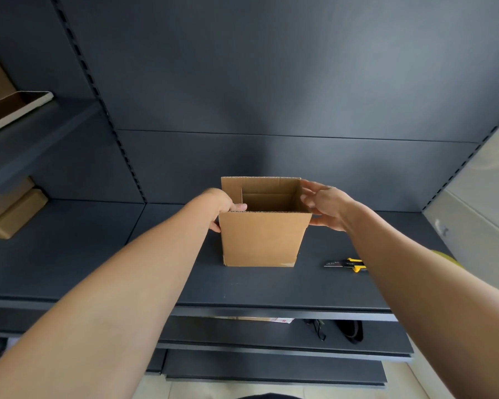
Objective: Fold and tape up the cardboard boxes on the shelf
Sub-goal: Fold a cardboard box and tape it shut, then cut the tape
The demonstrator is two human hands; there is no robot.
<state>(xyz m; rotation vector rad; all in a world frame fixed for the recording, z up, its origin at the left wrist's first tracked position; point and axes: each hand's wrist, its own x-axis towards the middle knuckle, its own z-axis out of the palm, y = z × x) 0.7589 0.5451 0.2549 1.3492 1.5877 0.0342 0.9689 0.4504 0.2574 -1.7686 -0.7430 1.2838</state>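
A brown cardboard box (262, 240) stands upright on the dark shelf (257, 286), its top open and its flaps standing up. My left hand (224, 208) grips the box's upper left corner, with the thumb below on the outside and a fingertip hooked over the top edge. My right hand (326, 204) is at the box's upper right corner, its fingers fairly straight and touching the right flap, the thumb against the side.
A yellow and black utility knife (346, 264) lies on the shelf right of the box. Flat cardboard pieces (12, 214) sit on the left shelf and a tray (15, 109) above them. Lower shelves (271, 332) hold black items. A pale wall stands at the right.
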